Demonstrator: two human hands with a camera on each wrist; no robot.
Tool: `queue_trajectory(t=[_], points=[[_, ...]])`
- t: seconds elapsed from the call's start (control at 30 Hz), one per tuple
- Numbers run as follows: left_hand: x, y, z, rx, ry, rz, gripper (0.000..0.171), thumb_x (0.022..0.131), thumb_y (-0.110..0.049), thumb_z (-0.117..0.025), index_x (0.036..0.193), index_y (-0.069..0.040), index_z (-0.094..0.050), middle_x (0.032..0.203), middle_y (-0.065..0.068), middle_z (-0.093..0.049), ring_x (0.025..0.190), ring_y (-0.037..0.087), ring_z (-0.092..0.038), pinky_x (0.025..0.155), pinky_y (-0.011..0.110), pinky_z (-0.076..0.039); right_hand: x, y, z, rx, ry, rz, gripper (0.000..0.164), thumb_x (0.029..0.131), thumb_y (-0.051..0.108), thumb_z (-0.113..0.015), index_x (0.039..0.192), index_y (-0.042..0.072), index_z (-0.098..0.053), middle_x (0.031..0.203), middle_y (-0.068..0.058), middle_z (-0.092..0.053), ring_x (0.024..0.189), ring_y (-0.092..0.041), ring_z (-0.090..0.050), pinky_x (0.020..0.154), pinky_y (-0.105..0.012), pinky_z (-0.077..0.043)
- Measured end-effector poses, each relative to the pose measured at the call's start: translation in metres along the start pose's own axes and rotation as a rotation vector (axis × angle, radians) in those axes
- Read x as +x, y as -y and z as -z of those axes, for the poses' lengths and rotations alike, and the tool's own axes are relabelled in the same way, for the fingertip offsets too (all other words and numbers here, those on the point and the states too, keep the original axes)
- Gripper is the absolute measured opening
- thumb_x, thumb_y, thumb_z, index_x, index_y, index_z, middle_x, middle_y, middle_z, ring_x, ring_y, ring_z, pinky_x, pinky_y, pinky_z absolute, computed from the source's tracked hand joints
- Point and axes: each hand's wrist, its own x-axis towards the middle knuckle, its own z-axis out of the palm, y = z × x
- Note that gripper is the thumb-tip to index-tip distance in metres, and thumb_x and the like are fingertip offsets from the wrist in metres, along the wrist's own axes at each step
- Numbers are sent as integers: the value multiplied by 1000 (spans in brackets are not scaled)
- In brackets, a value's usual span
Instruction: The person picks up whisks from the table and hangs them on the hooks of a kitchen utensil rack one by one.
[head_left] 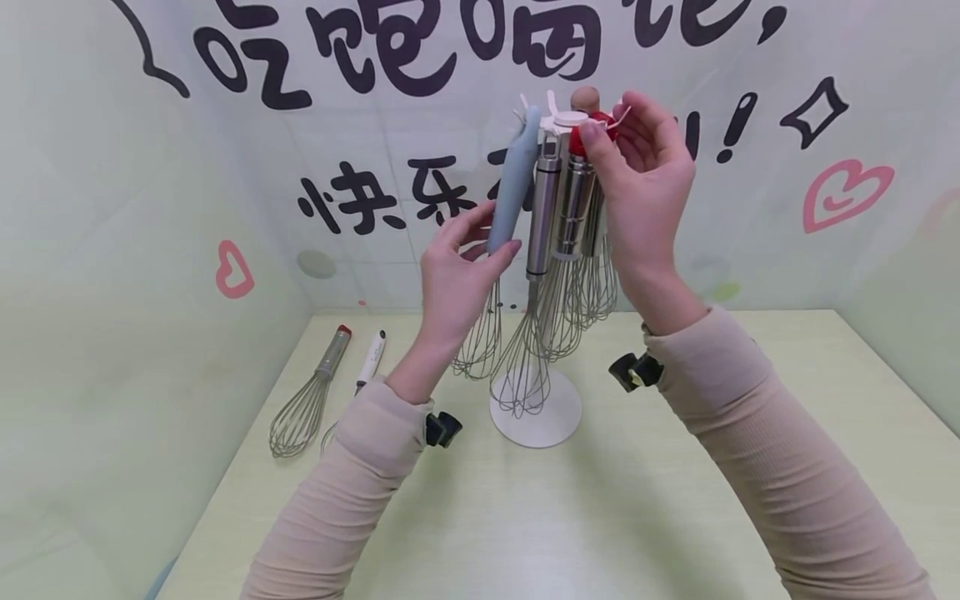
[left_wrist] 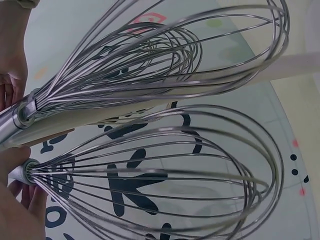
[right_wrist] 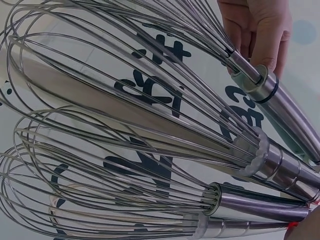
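A white stand with hooks point(head_left: 572, 119) at its top carries several wire whisks. My left hand point(head_left: 459, 271) grips the lower handle of a blue-handled whisk point(head_left: 514, 179), whose top end is by a hook at the stand's left; whether it hangs there I cannot tell. In the left wrist view, this whisk's wires point(left_wrist: 165, 175) spread out from my fingers. My right hand point(head_left: 651, 183) pinches at the stand's right hook, its thumb against a red-ended whisk point(head_left: 576, 200). Between the hands hangs a steel-handled whisk point(head_left: 543, 217). Further whisks point(right_wrist: 255, 200) hang close behind.
On the table's left lie a whisk with a grey handle and red end point(head_left: 315, 392) and a white-handled one point(head_left: 371, 358), partly hidden by my left sleeve. The stand's round white base point(head_left: 551, 429) rests on the pale table point(head_left: 525, 517). A printed backdrop point(head_left: 450, 125) rises behind.
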Motion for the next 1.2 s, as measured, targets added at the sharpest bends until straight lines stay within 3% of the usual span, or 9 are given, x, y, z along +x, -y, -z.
queue_trajectory(t=[0.37, 0.73, 0.97, 1.2], points=[[0, 1, -5, -44, 60, 67, 41, 82, -1, -71, 122, 4, -60, 114, 18, -63, 102, 24, -63, 90, 18, -56, 1, -1, -1, -20, -29, 16, 46, 81, 3, -72, 124, -2, -59, 108, -8, -62, 101, -17, -60, 101, -23, -50], [-1, 7, -3, -51, 91, 103, 36, 89, -9, -66, 122, 3, -59, 115, 18, -61, 105, 23, -62, 93, 26, -56, 1, -1, -2, -24, -43, 18, 48, 80, 3, -72, 126, -2, -59, 108, -11, -62, 101, -18, -61, 102, -23, -50], [-4, 9, 7, 26, 75, 93, 35, 97, -25, -54, 123, -3, -61, 118, 14, -65, 108, 21, -62, 94, 28, -56, -3, 2, -4, -37, -51, 14, 48, 81, 4, -72, 127, -1, -58, 113, -14, -62, 104, -19, -61, 103, -22, -49], [-6, 13, 18, 94, 36, 78, 35, 98, -26, -50, 122, -4, -62, 116, 13, -67, 107, 22, -62, 93, 34, -55, -6, 4, -5, -44, -58, 13, 48, 81, 4, -72, 127, -1, -58, 111, -12, -62, 103, -18, -61, 101, -22, -50]])
